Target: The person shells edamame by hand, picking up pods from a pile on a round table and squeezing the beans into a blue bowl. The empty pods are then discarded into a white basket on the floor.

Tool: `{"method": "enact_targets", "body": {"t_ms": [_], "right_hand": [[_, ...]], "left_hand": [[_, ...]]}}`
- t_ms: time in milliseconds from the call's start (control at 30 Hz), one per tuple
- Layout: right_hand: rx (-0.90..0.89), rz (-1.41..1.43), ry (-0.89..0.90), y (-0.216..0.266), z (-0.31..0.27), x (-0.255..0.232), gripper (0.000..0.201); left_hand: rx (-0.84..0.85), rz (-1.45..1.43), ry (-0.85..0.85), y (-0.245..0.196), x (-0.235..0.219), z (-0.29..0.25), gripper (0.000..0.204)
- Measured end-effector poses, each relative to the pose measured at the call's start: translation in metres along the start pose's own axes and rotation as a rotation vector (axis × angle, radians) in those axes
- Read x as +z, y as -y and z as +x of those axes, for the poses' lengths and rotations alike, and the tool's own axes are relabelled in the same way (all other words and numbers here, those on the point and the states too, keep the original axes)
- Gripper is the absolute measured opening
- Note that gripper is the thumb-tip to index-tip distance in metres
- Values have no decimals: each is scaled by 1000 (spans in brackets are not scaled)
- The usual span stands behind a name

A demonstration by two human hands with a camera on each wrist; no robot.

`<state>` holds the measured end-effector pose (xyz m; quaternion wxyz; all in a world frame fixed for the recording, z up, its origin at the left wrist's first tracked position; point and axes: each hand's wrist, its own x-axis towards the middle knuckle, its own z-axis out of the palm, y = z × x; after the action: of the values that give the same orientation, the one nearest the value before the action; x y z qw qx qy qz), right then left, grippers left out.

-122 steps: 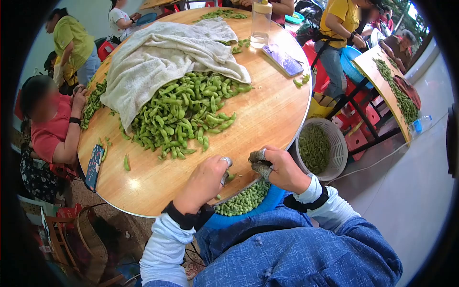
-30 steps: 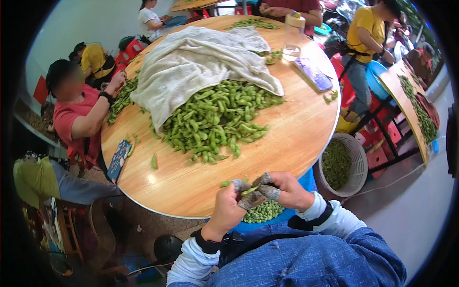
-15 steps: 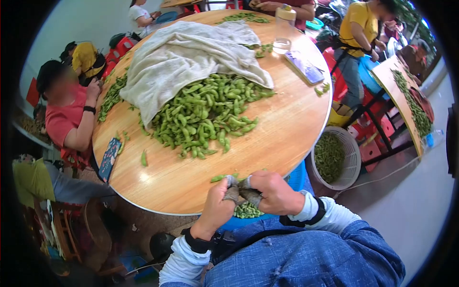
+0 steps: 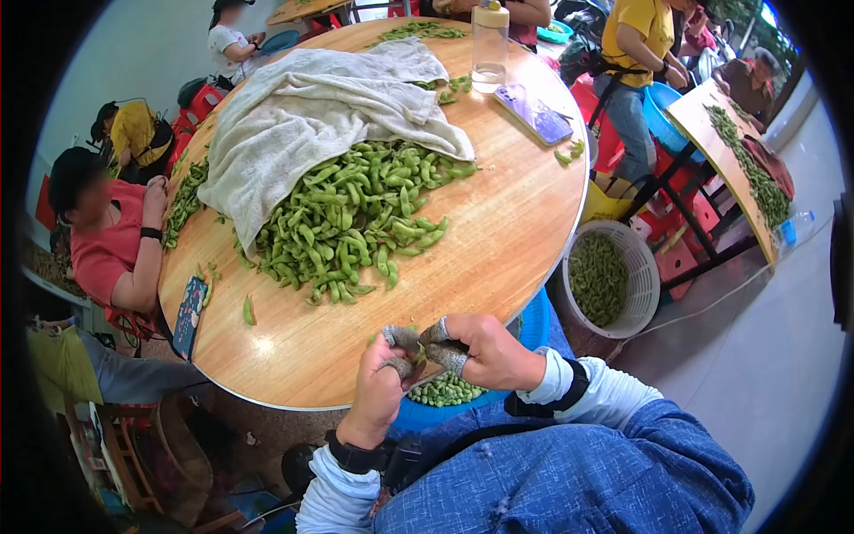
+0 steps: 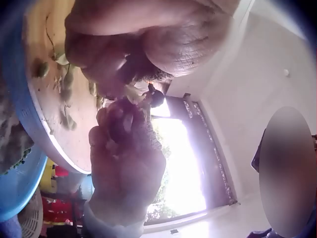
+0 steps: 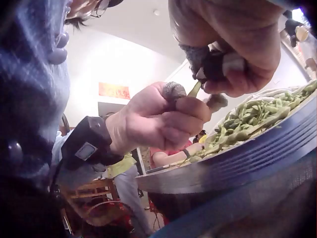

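My left hand (image 4: 378, 387) and right hand (image 4: 496, 351) meet at the table's near edge, grey wraps around thumbs and forefingers. Between their fingertips is a green soybean pod (image 6: 195, 88). In the right wrist view the left thumb and forefinger pinch its lower end while the right fingertips grip the upper end. Close below the hands, a blue basin (image 4: 534, 322) holds shelled green beans (image 4: 447, 389). Beyond them lies a large heap of pods (image 4: 356, 214), partly covered by a whitish towel (image 4: 294, 125).
On the round table (image 4: 498, 222) are a purple phone (image 4: 534, 114), a clear bottle (image 4: 489, 49) and a dark patterned phone (image 4: 188, 316). A white basket (image 4: 645, 280) of pods stands at right. A seated person (image 4: 116, 240) in red works at left.
Four seconds ago the hands were apart; a second ago they held a pod together. Since half a second ago they have shifted slightly left. The person in a green shirt has moved from back left to front left.
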<state>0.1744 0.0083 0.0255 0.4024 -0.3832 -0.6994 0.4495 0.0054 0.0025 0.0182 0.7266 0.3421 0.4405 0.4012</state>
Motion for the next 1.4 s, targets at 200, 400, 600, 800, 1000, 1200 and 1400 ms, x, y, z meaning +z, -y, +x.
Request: {"method": "enact_targets", "body": {"t_ms": [200, 400, 600, 800, 1000, 1200, 1400], "right_hand": [[145, 183, -182, -10, -8, -23, 9], [285, 308, -930, -42, -41, -132, 19], [309, 167, -468, -31, -44, -95, 23], [146, 125, 38, -1, -11, -30, 24], [23, -152, 174, 1, -5, -14, 22], [63, -237, 125, 5, -5, -17, 24], [-4, -209, 80, 3, -4, -21, 21]], "left_hand": [[70, 89, 41, -8, -10, -2, 27], [-67, -232, 67, -11, -16, -2, 29], [-134, -213, 168, -10, -10, 5, 40], [-65, -59, 233, -18, -4, -7, 59], [-3, 61, 225, -17, -5, -4, 59], [-163, -211, 147, -16, -3, 1, 45], [-149, -159, 174, -17, -5, -1, 42]]}}
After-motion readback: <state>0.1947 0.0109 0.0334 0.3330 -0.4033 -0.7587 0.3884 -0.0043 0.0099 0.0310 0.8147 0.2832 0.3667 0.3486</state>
